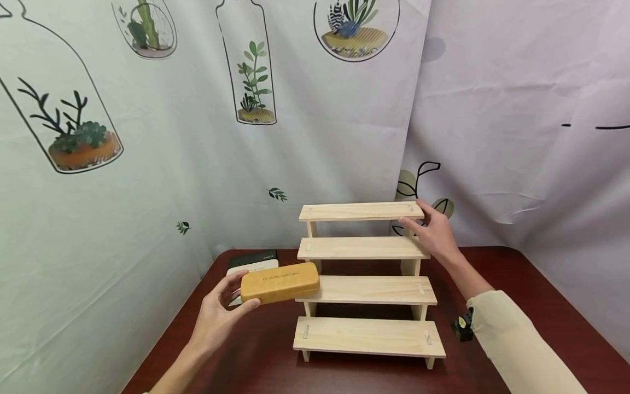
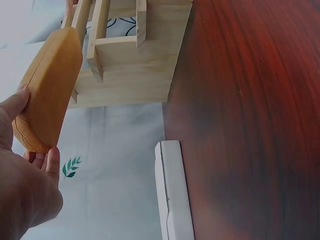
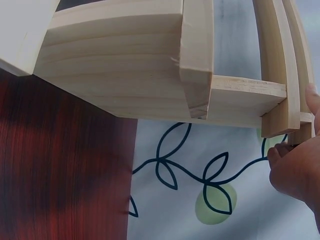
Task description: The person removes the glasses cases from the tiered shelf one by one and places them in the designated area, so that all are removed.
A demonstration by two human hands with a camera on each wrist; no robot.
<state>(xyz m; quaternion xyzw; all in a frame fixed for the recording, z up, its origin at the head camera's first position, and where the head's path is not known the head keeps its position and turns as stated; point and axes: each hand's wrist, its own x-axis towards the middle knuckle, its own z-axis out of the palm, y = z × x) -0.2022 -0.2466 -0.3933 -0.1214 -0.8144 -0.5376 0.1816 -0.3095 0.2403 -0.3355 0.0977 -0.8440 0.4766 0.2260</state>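
My left hand (image 1: pixel 216 314) holds a mustard-yellow glasses case (image 1: pixel 280 282) by its left end, thumb in front and fingers behind. The case is raised above the table, its right end in front of the left end of a tier. In the left wrist view the closed case (image 2: pixel 50 90) is tilted between thumb and fingertips. A pale wooden four-tier display stand (image 1: pixel 364 249) stands upright on the table. My right hand (image 1: pixel 438 232) grips the right end of its top tier. In the right wrist view, the fingers of that hand (image 3: pixel 300 165) are partly hidden by the wood.
Behind the left hand, a white box (image 1: pixel 256 266) and a dark green, flat object (image 1: pixel 251 257) lie on the reddish-brown table (image 1: pixel 492 306). A pale curtain (image 1: pixel 325 148) with plant drawings hangs behind and beside the table. A dark bracelet-like item (image 1: pixel 462 326) is at the right cuff.
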